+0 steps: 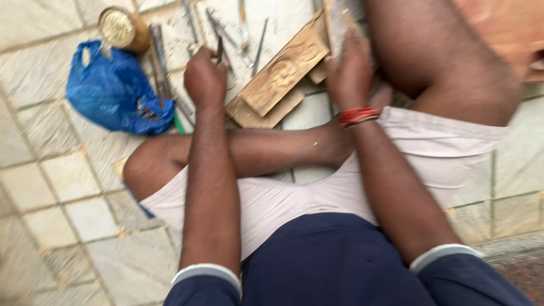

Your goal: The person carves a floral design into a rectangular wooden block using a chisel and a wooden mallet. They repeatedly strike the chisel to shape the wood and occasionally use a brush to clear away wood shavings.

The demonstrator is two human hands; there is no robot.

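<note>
I sit cross-legged on a paved floor. My left hand is closed around a thin dark metal tool that sticks up out of the fist, beside the left corner of a carved wooden block. The block lies tilted on a flat wooden board. My right hand, with red bands at the wrist, rests near the block's right end by another piece of wood; blur hides whether it grips anything.
Several metal chisels lie scattered on the stone tiles behind the block. A crumpled blue plastic bag sits at the left, a round metal tin behind it. My bent legs flank the block.
</note>
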